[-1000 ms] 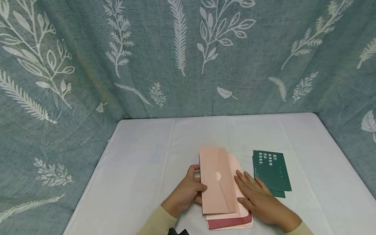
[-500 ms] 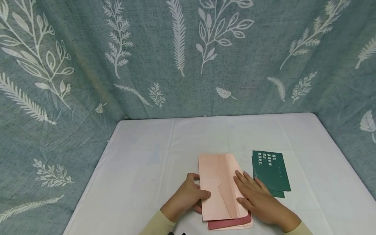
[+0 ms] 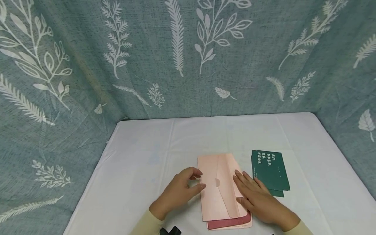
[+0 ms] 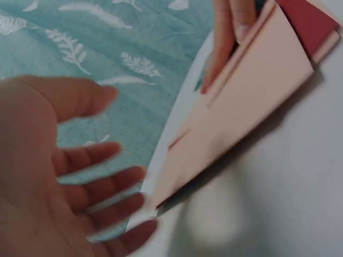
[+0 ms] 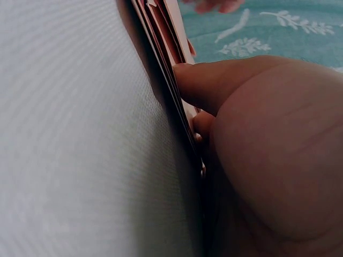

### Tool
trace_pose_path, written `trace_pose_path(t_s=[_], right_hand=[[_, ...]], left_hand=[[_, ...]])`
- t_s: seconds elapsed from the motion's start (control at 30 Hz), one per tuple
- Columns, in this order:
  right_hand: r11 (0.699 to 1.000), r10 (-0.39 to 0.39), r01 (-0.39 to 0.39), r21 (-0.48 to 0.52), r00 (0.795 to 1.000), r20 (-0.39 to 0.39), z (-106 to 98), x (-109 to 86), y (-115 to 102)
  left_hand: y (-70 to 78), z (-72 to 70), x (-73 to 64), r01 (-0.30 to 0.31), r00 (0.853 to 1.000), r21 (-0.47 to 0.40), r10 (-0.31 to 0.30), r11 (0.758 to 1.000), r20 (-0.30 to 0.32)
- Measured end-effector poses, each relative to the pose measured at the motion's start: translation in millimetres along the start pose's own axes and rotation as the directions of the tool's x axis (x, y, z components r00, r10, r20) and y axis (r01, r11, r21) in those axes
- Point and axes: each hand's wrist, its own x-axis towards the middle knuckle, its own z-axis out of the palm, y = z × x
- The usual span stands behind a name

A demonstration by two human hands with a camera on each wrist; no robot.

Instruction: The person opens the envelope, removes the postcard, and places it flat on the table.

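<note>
A pale pink envelope lies on top of a stack of envelopes, its flap side up. Below its near edge shows a dark red envelope, with more pale pink paper under that. My left hand is beside the stack's left edge, thumb and fingers apart. In the left wrist view, the same left hand has its fingers spread, with nothing in its grasp. With fairly straight fingers, my right hand rests on the stack's right side. The right wrist view shows its thumb against the layered envelope edges.
Two dark green cards, the upper one with white printed characters, lie overlapped to the right of the stack. A white cloth covers the table. Behind and beside it hangs a green curtain with white leaf patterns.
My left hand drew the top pink envelope toward me, level with the stack, then let go and moved slightly left. The right hand has stayed in place.
</note>
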Motion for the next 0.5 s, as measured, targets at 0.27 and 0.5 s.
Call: trace_pose_path(t_s=[0.27,0.5], right_hand=[[1.000,-0.007,0.007,-0.002,1.000,-0.001,-1,1.2,0],[1.000,0.002,-0.002,0.003,1.000,0.002,-1,0.6,0]], left_hand=[[-12.9,12.9,0.4,-0.151,0.987,0.289,0.126,0.945,0.104],[-25.5,25.0,-3.8,-0.158,0.970,0.320,0.086,0.934,0.230]])
